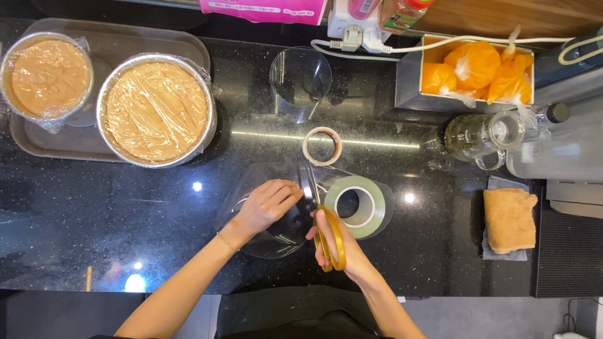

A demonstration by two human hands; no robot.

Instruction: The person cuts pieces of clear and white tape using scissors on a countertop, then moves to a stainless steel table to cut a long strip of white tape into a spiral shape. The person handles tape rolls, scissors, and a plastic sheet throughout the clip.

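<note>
My right hand point(339, 242) grips scissors point(328, 235) with yellow handles, the blades pointing away from me along a clear plastic strip point(264, 242). That strip curls into a loop on the black counter. My left hand point(267, 204) rests on the loop and holds it down, just left of the blades. A wide roll of clear film point(359, 204) lies right of the scissors, touching the strip. A small roll of tape point(322, 145) sits just beyond the blade tips.
Two round metal pans covered in cling film, a large one point(156, 110) and a smaller one point(47, 75), stand on a tray point(38, 147) at far left. A finished clear ring point(300, 81) stands behind. Glass jug point(480, 135), orange bags in a metal box point(477, 72) and a folded cloth point(509, 220) fill the right.
</note>
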